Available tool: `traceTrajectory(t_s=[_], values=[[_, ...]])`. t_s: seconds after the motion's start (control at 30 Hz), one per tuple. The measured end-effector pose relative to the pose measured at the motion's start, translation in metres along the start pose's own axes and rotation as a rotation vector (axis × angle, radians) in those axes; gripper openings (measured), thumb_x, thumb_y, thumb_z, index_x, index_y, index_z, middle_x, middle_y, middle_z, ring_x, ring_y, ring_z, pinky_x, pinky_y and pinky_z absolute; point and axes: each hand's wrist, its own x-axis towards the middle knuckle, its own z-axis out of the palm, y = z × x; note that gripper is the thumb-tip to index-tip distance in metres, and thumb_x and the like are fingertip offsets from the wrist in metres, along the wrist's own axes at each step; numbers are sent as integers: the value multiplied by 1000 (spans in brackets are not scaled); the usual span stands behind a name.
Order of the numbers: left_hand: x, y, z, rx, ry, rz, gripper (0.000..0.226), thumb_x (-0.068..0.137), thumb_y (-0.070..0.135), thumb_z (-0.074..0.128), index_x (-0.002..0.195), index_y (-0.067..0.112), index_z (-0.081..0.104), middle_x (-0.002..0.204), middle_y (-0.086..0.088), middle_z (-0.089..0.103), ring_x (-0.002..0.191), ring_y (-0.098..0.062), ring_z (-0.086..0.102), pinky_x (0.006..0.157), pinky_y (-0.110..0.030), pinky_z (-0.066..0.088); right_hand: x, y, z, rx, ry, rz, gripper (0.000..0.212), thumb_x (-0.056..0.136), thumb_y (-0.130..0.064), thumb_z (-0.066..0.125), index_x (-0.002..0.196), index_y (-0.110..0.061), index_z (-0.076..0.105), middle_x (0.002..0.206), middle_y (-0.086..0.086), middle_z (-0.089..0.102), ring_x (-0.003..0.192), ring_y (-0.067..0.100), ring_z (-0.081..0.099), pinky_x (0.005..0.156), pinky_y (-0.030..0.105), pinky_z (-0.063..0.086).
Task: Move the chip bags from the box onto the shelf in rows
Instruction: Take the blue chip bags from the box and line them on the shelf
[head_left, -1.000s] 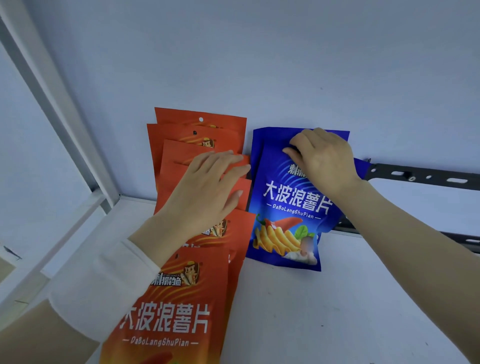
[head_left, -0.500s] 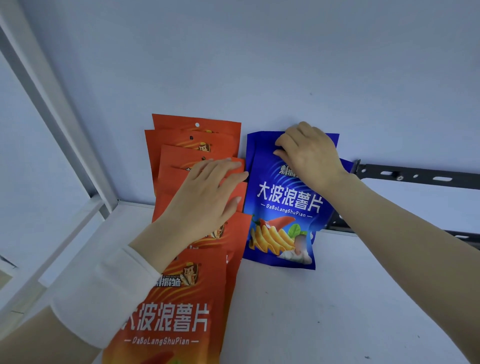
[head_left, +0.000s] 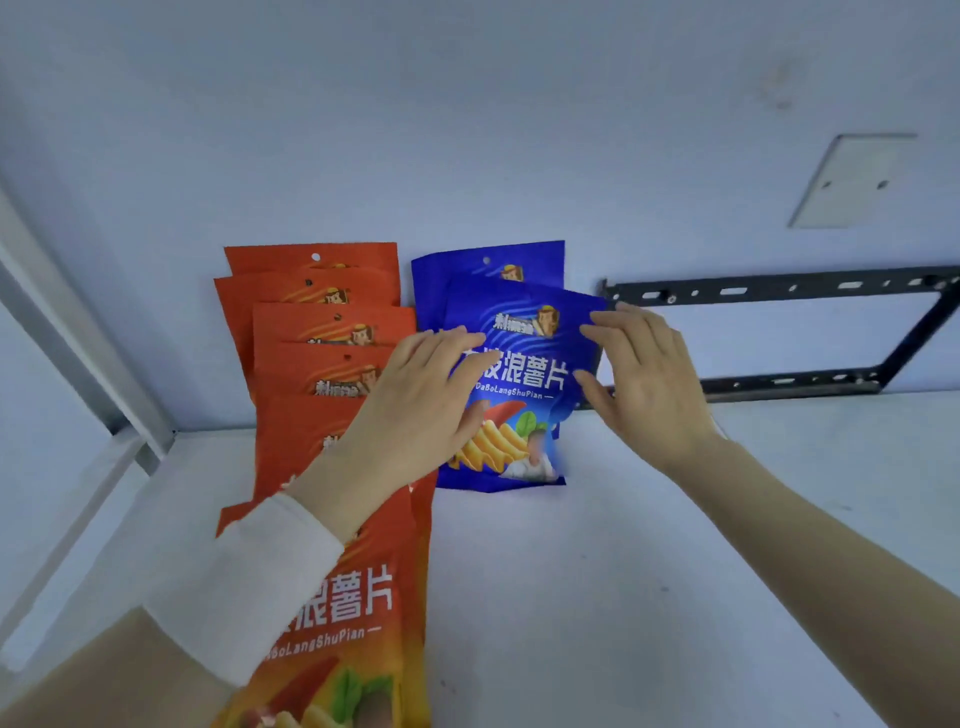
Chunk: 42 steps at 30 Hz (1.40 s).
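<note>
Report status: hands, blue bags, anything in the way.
Left hand open, on front blue bag left edge; right hand open, at its right edge. Rear blue bag behind it, orange bags alongside. Black bracket off right, clear.

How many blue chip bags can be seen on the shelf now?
2. The back blue bag leans on the wall; the front blue bag stands before it, between the left hand and the right hand. More may be hidden behind them.

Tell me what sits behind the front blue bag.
A second blue bag leans on the wall behind it. Only its top strip shows; the front bag covers the rest, so any further bags there cannot be seen.
</note>
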Motion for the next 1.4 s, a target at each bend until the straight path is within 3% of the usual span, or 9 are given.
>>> traceTrajectory(t_s=[0.13, 0.3, 0.53, 0.67, 0.77, 0.83, 0.93, 1.1, 1.4], values=[[22, 60, 19, -92, 22, 112, 41, 82, 29, 48, 115, 7, 61, 117, -13, 61, 106, -31, 59, 96, -41, 39, -86, 21, -36, -94, -125, 217, 40, 85, -28, 59, 115, -3, 57, 121, 16, 57, 119, 36, 50, 92, 46, 43], [40, 150, 31, -225, -14, 264, 47, 79, 33, 41, 114, 8, 61, 116, -11, 61, 107, -29, 58, 96, -36, 29, -169, 45, -94, -150, -239, 425, 42, 85, -28, 59, 116, -1, 56, 122, 17, 57, 119, 38, 50, 94, 48, 45], [40, 302, 24, -339, -31, 497, 46, 82, 33, 41, 116, 7, 59, 118, -12, 59, 114, -30, 56, 99, -42, 37, -293, 70, -197, -252, -325, 664, 55, 87, -40, 38, 122, -1, 54, 126, 18, 56, 121, 37, 50, 95, 48, 44], [15, 407, 7, -394, -91, 614, 50, 81, 35, 36, 114, 7, 60, 116, -12, 61, 111, -30, 59, 97, -40, 40, -381, 74, -268, -304, -329, 788, 54, 89, -36, 50, 129, 0, 49, 132, 18, 52, 127, 36, 44, 101, 46, 36], [-13, 493, -7, -453, -95, 697, 45, 82, 32, 45, 116, 6, 60, 118, -14, 61, 112, -31, 58, 97, -37, 30, -455, 71, -327, -340, -313, 895, 57, 85, -28, 65, 133, -2, 46, 136, 17, 48, 130, 35, 40, 105, 48, 34], [-36, 549, -18, -490, -131, 751, 42, 84, 27, 55, 120, 5, 57, 125, -15, 57, 118, -32, 52, 101, -40, 30, -502, 65, -367, -360, -322, 992, 59, 85, -28, 64, 136, -4, 43, 139, 16, 45, 133, 33, 36, 110, 44, 27], [-70, 628, -32, -532, -176, 836, 46, 83, 28, 54, 123, 6, 56, 127, -13, 55, 118, -32, 51, 100, -43, 34, -567, 53, -425, -383, -325, 1119, 59, 86, -24, 62, 137, -2, 40, 141, 18, 42, 135, 34, 32, 111, 43, 24], [-123, 746, -37, -553, -270, 1027, 52, 91, 31, 52, 138, 12, 41, 142, -8, 41, 133, -26, 34, 110, -38, 17, -668, 26, -499, -492, -309, 1316, 59, 87, -26, 62, 137, -5, 40, 143, 14, 39, 137, 29, 29, 111, 37, 19], [-187, 927, -51, -658, -313, 1273, 52, 93, 34, 49, 139, 14, 38, 144, -6, 38, 135, -21, 31, 113, -36, 14, -807, 13, -589, -616, -286, 1556, 59, 78, -20, 72, 128, 2, 49, 131, 21, 52, 123, 40, 46, 97, 52, 42]])
